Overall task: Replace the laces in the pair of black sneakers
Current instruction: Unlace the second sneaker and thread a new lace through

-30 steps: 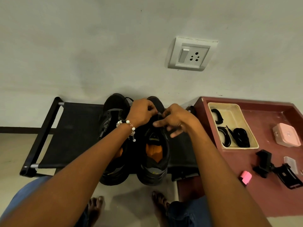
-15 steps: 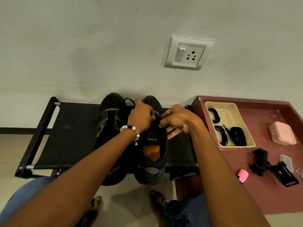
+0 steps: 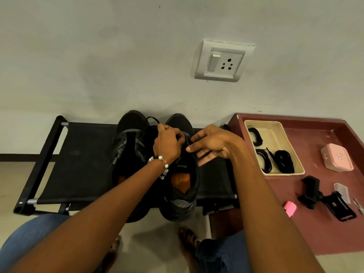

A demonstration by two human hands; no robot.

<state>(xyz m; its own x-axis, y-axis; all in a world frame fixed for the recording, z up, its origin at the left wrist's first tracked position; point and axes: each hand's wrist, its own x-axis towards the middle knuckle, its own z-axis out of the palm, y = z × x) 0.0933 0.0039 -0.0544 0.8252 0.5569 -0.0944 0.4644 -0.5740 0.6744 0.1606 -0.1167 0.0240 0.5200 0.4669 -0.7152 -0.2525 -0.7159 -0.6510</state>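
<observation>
A black fabric folding stool [image 3: 82,160] carries 2 black mesh sneakers [image 3: 128,146], toes at 12 o'clock. At 3 o'clock, a cream plastic tray [image 3: 275,133] holds coiled black laces [image 3: 283,161]. Over the right sneaker [image 3: 183,196], the left hand [image 3: 167,144] curls tight, contents hidden; the right hand [image 3: 214,144] pinches its lacing.

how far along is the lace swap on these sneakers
Done: hard to tell; the eyelets are hidden. In hand: both the left hand and right hand work at the tongue of the right sneaker. Left: black laces still lie in the cream tray, and the left sneaker sits untouched.
</observation>
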